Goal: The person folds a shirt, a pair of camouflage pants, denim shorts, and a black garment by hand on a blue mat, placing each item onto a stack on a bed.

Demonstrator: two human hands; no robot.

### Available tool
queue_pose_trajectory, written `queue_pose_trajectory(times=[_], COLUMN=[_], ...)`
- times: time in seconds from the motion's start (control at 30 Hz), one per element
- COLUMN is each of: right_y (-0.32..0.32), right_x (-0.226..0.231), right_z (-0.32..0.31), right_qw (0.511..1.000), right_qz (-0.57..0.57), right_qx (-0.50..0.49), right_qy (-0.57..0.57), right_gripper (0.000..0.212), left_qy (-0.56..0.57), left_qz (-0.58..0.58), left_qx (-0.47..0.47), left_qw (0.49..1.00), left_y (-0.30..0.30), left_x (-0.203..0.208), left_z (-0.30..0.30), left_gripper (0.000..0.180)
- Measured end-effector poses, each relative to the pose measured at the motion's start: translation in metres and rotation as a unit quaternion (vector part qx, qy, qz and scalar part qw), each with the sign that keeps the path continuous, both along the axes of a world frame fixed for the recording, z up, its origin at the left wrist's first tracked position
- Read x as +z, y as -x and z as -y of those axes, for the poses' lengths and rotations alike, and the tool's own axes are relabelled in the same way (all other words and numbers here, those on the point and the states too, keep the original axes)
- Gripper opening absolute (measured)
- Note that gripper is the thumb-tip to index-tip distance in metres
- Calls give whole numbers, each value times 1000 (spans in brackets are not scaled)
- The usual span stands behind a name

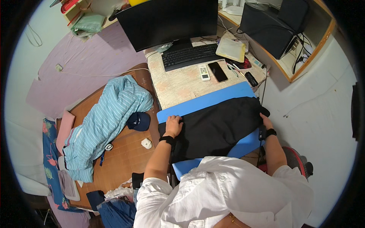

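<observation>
A folded black garment [216, 125] lies stretched across a blue board [207, 99] in front of me. Whether it is trousers or something else, I cannot make out. At its left end, my left hand [173, 126] presses on the cloth with bent fingers closed on it. My right hand [266, 121] grips the garment's right edge, its fingertips partly hidden by the fabric. Each wrist wears a black band. The board's blue surface shows along the far side and below the garment near my white shirt.
Beyond the board, a desk [165, 85] bears a keyboard [190, 57], monitor [171, 22], white remote [204, 72] and phone [218, 72]. Left, a wooden bed [125, 159] holds a striped blue quilt [114, 110], dark cap [138, 121] and jeans [118, 212]. A wall stands right.
</observation>
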State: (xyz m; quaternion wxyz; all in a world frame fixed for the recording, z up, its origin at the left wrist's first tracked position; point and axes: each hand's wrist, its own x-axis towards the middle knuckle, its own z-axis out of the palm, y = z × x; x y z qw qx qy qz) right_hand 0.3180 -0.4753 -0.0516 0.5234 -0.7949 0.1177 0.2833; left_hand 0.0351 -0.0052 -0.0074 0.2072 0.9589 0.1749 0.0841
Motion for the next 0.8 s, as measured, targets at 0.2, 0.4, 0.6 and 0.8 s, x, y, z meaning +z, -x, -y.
queue_pose_trajectory(times=[0.2, 0.4, 0.6, 0.8], right_y=[11, 14, 13, 16], right_x=[13, -3, -3, 5], right_z=[-17, -21, -17, -17], right_qw=[990, 999, 988, 962], right_qz=[-66, -17, -26, -33], right_qx=[-20, -32, -13, -52], right_qy=[-121, -24, -150, -264], right_gripper=[65, 66, 63, 60], left_qy=[13, -73, -25, 23], left_qz=[-43, 101, 151, -20], left_qx=[-19, 140, -118, -184], left_qw=[999, 982, 981, 983], left_y=[-8, -9, -20, -41], left_x=[-6, -16, 38, 23], left_z=[-17, -8, 88, 160], left_gripper=[12, 9, 36, 77])
